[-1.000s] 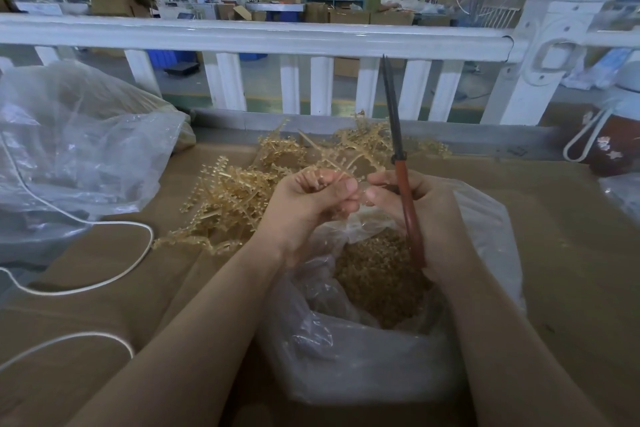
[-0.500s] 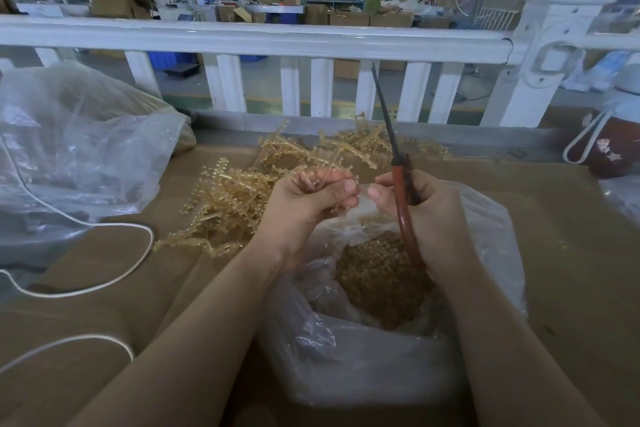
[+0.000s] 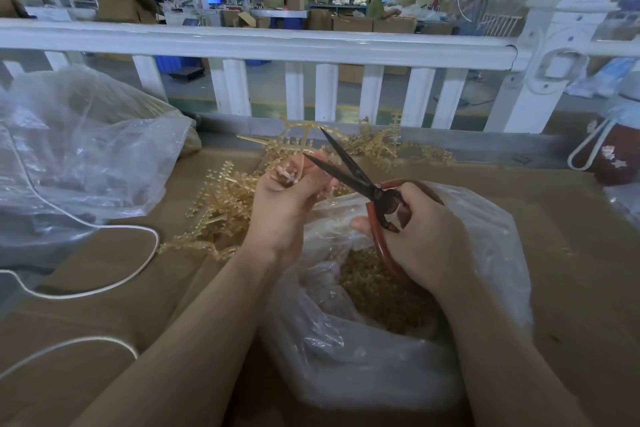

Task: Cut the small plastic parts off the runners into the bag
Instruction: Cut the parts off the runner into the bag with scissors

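My left hand (image 3: 284, 198) grips a yellowish plastic runner (image 3: 294, 139) that sticks up above its fingers, over the heap of runners (image 3: 225, 204). My right hand (image 3: 422, 236) holds red-handled scissors (image 3: 353, 170) through the loops; the dark blades are spread apart and point up-left, their tips beside the runner at my left fingers. Below both hands a clear plastic bag (image 3: 381, 357) stands with its mouth wide, holding a mass of cut amber parts (image 3: 374, 291).
Brown cardboard (image 3: 571, 253) covers the table. A large crumpled clear bag (image 3: 79, 149) lies at the left with a white cord (image 3: 114, 229) looping in front of it. A white railing (image 3: 277, 45) runs along the far edge. A dark red bottle (image 3: 616, 156) stands at the right.
The scissors have swung down from pointing almost straight up with blades together to pointing up-left with blades spread at the runner. My left hand rose slightly with the runner.
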Action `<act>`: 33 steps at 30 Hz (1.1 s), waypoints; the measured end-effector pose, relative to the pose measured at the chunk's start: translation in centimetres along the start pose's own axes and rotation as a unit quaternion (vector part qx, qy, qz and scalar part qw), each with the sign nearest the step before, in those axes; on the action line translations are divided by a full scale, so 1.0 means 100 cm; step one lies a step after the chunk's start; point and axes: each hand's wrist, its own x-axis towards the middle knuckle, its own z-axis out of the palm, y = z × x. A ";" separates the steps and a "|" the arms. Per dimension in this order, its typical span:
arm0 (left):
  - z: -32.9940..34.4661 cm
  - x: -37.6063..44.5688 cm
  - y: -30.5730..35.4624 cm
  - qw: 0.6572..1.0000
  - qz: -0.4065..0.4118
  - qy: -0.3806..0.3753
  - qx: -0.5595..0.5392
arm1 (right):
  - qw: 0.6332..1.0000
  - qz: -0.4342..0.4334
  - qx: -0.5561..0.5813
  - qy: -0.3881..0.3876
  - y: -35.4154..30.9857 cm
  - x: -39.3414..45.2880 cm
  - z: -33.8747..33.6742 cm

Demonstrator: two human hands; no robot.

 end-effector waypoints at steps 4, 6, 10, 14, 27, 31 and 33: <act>-0.002 0.000 -0.004 1.000 -0.005 0.001 -0.002 | 1.000 -0.012 -0.004 0.013 -0.002 -0.001 0.001; -0.002 0.000 -0.005 1.000 -0.004 -0.005 -0.002 | 1.000 -0.015 -0.007 0.016 -0.003 -0.002 0.001; -0.003 0.001 -0.006 0.999 0.014 -0.033 -0.008 | 1.000 -0.013 -0.014 0.014 -0.002 -0.002 0.002; -0.005 0.003 -0.008 0.998 0.028 -0.048 0.000 | 1.000 -0.021 -0.001 0.021 -0.001 -0.002 0.002; -0.008 0.004 -0.007 0.997 0.048 -0.067 0.003 | 0.999 -0.036 0.007 0.022 -0.002 -0.004 0.002; -0.005 0.004 -0.005 0.997 0.053 -0.052 0.008 | 0.999 -0.038 0.007 0.031 0.000 -0.003 0.002; -0.005 0.003 -0.005 0.997 0.055 -0.043 0.018 | 0.999 -0.037 -0.001 0.029 0.000 -0.004 0.002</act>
